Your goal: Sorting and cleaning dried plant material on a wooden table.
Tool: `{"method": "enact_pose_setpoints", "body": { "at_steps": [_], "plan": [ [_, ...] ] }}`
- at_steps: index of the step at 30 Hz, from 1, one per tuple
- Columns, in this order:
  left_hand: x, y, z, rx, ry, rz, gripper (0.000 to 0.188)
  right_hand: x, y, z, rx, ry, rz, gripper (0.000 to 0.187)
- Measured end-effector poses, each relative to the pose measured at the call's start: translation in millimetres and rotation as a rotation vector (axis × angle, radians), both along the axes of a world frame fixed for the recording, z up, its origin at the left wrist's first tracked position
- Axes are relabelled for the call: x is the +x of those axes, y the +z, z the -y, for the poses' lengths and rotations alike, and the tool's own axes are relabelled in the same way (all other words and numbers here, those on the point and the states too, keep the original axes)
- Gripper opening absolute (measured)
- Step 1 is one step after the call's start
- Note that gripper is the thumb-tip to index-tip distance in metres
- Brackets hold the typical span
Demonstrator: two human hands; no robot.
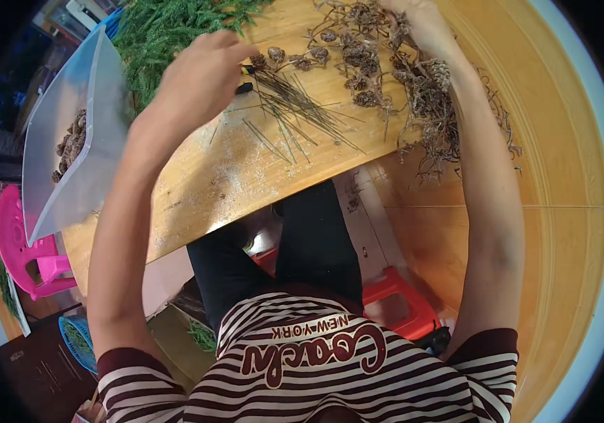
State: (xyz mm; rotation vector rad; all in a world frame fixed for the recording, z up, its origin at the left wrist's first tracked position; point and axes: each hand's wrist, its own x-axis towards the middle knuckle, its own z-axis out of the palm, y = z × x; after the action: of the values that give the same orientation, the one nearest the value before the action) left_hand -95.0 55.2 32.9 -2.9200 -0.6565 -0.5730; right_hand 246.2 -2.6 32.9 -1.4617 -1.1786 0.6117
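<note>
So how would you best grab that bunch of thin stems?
Probably from above, pinching the stems near their upper-left end, just right of the black-and-yellow tool. They lie flat and bunch together there, while their lower-right ends fan out loosely. The left hand is near that end.

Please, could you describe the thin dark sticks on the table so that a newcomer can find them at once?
On the wooden table, look between the green foliage on the left and the tangled brown cones on the right. Just right of the left hand, the thin sticks lie in a loose, spread bundle. They are straight and bare, while their neighbours are leafy or curled.
</note>
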Motion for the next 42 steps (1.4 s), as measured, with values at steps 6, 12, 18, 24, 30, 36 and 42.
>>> {"method": "enact_pose_setpoints", "body": {
  "at_steps": [6,12,18,24,30,36,42],
  "plan": [
    [59,-43,-43,0.019,0.037,-0.270,0.045,-23,17,11,-0.243,-0.017,0.192,0.036],
    [74,-24,-43,-0.114,0.031,-0.392,0.055,-4,1,10,0.035,0.330,0.043,0.037],
    [72,-36,-55,-0.277,-0.097,-0.270,0.033,-34,12,10,-0.151,0.043,0.179,0.034],
    [72,-25,-62,-0.603,-0.024,-0.218,0.022,-30,8,8,-0.183,0.250,0.397,0.024],
    [62,-16,-73,-0.574,-0.055,-0.114,0.022,-39,4,9,-0.152,0.269,0.708,0.022],
    [52,-17,-66,-0.696,-0.036,0.024,0.025,-38,16,15,-0.236,0.188,0.673,0.028],
    [38,-5,-44,-0.800,0.096,0.130,0.021,-114,85,55,-0.477,-0.133,0.308,0.033]
  ]
}}
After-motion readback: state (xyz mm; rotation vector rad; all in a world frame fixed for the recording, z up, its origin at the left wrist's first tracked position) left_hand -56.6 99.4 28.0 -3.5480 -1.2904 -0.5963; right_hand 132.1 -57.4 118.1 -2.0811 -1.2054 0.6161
